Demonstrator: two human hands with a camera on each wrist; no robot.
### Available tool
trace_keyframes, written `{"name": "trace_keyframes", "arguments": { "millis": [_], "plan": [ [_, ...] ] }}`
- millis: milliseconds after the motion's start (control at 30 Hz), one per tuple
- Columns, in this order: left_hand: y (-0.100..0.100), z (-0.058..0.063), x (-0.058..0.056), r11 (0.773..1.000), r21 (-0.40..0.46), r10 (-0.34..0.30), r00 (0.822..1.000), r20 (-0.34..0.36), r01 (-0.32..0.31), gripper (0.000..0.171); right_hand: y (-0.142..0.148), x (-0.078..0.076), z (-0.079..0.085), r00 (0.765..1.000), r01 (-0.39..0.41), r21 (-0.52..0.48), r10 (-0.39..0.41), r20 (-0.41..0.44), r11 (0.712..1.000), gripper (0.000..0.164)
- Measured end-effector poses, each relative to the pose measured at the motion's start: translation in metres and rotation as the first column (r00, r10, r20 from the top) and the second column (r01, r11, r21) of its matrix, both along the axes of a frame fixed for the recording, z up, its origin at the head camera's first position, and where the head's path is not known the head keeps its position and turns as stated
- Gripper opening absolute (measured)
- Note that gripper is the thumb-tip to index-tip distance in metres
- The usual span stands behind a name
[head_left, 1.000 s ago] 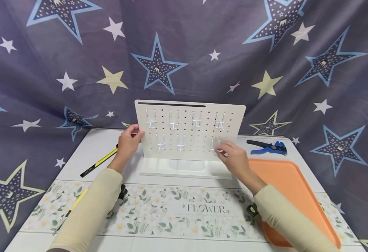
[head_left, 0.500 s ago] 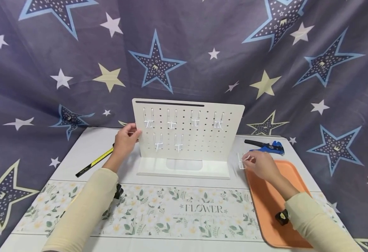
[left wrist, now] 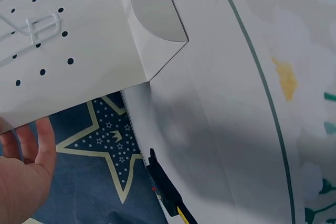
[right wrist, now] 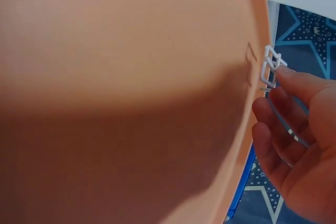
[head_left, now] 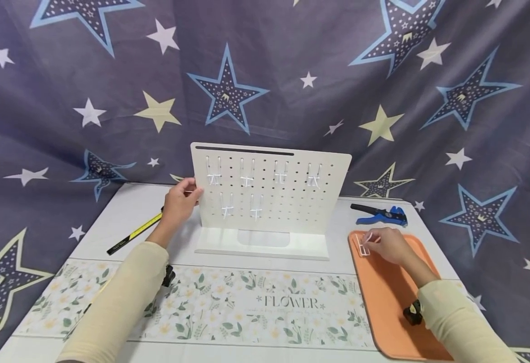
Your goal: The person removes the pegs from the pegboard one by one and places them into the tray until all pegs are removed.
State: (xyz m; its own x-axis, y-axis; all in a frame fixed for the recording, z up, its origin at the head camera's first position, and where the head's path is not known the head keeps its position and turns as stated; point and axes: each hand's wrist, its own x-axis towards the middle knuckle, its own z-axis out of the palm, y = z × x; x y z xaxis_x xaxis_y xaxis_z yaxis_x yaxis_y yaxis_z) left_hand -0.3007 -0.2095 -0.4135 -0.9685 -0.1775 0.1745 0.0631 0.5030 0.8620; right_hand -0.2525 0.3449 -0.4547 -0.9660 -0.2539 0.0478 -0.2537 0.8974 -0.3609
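Observation:
A white pegboard (head_left: pixel 287 201) stands on its base in the head view, with white wire hooks (head_left: pixel 246 179) hung in two rows, several above and two below. My left hand (head_left: pixel 179 204) grips the board's left edge; in the left wrist view, fingers (left wrist: pixel 44 145) reach behind that edge. Over the far left corner of the orange tray (head_left: pixel 389 302), my right hand (head_left: pixel 389 244) pinches one white wire hook (head_left: pixel 361 246) between thumb and fingertips. Up close in the right wrist view, that hook (right wrist: pixel 270 66) is held just above the tray's rim, its shadow falling on the tray.
Blue-and-black pliers (head_left: pixel 380 216) lie behind the tray. A yellow-and-black tool (head_left: pixel 137 232) lies left of the board. A flower-print runner (head_left: pixel 246 307) crosses the table's front, and a star-patterned curtain (head_left: pixel 265 70) hangs behind.
My right hand has pulled the lower right hook off the pegboard and carried it right, over the tray. The left hand has kept its grip on the board's edge.

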Motion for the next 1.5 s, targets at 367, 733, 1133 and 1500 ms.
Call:
{"name": "trace_keyframes", "arguments": {
  "millis": [367, 733, 1133, 1500],
  "plan": [
    [0.0, -0.004, -0.003, 1.0, -0.013, 0.0, 1.0, -0.016, 0.0, 0.028, 0.007, -0.007, -0.011, 0.999, 0.022, -0.011, -0.022, 0.026, 1.0, 0.006],
    [0.002, -0.003, -0.004, 0.999, -0.035, -0.001, 1.0, -0.018, 0.0, 0.026, 0.007, -0.009, -0.013, 0.999, 0.03, 0.001, -0.03, 0.014, 1.0, 0.005],
    [0.001, -0.003, -0.003, 1.0, -0.03, 0.006, 1.0, -0.01, -0.006, 0.025, 0.014, -0.007, 0.018, 0.996, 0.042, -0.001, -0.042, -0.077, 0.999, 0.015],
    [0.001, -0.002, -0.003, 0.999, -0.033, -0.003, 1.0, -0.01, 0.003, 0.027, -0.022, -0.002, 0.047, 0.98, 0.016, -0.051, -0.026, -0.198, 0.999, 0.013]
  ]
}}
